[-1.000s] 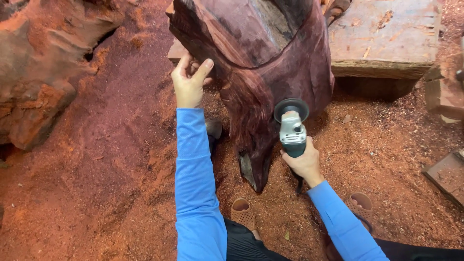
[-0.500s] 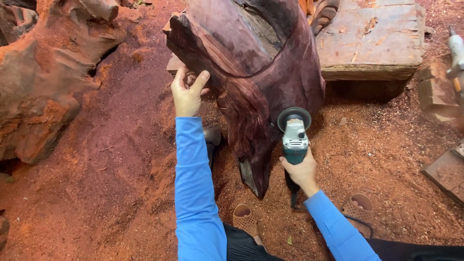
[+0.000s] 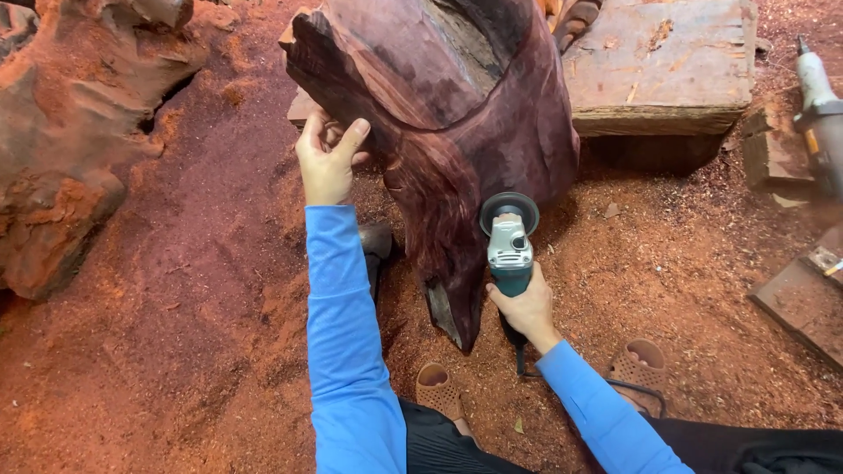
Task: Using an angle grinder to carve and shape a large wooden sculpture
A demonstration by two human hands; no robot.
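A big dark red-brown carved wood stump [image 3: 448, 114] stands in front of me on sawdust. My left hand [image 3: 327, 158] rests on its left edge, thumb and fingers pressed against the wood. My right hand [image 3: 525, 305] grips the teal body of an angle grinder [image 3: 509, 246]. The grinder's grey head and round disc guard lie against the stump's lower right side. Both my sleeves are bright blue.
Red sawdust covers the ground. A rough reddish root mass [image 3: 79, 132] lies at the left. A flat wooden slab [image 3: 659, 61] sits behind the stump. Another power tool [image 3: 817, 96] lies at the right edge, near wood blocks [image 3: 803, 298]. My sandalled feet [image 3: 439, 391] are below.
The view has shifted slightly. My left hand stays on the stump's edge, and the grinder remains at the stump's lower right side.
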